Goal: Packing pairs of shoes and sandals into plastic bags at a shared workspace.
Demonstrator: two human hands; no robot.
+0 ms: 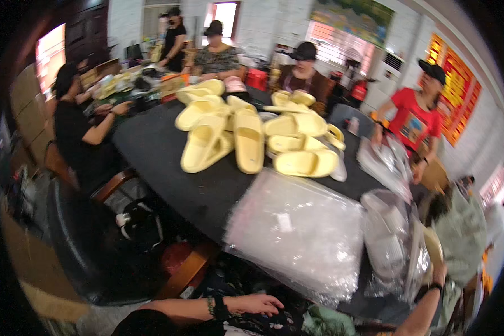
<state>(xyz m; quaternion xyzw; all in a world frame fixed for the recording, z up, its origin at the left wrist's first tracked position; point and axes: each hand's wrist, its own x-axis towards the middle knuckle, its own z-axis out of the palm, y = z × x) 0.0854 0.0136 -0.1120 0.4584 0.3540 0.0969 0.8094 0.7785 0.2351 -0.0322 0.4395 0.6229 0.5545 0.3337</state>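
The table (173, 179) is dark, with its near edge facing the wearer. The left hand (257, 305) is positioned over the lap, below the near edge; it is open, palm down, with fingers loosely extended and nothing visible in its grasp. The right hand (439, 273) is located at the right end of the near side, against the lower end of a pale yellow slipper (433, 246). The slipper stands roughly upright, just right of the crumpled bags (385, 246), which are clear; the fingers are partly hidden and blurred, so whether they are closed on it cannot be told. A flat bag stack (297, 229), also clear, lies left of the crumpled bags and carries a small white label (284, 222). Beyond the bag stack, a slipper pile (249, 140) of the same yellow occupies the middle of the table, some slippers overlapping. At the far right, a co-worker (414, 115) in red handles a loose bag (386, 162).
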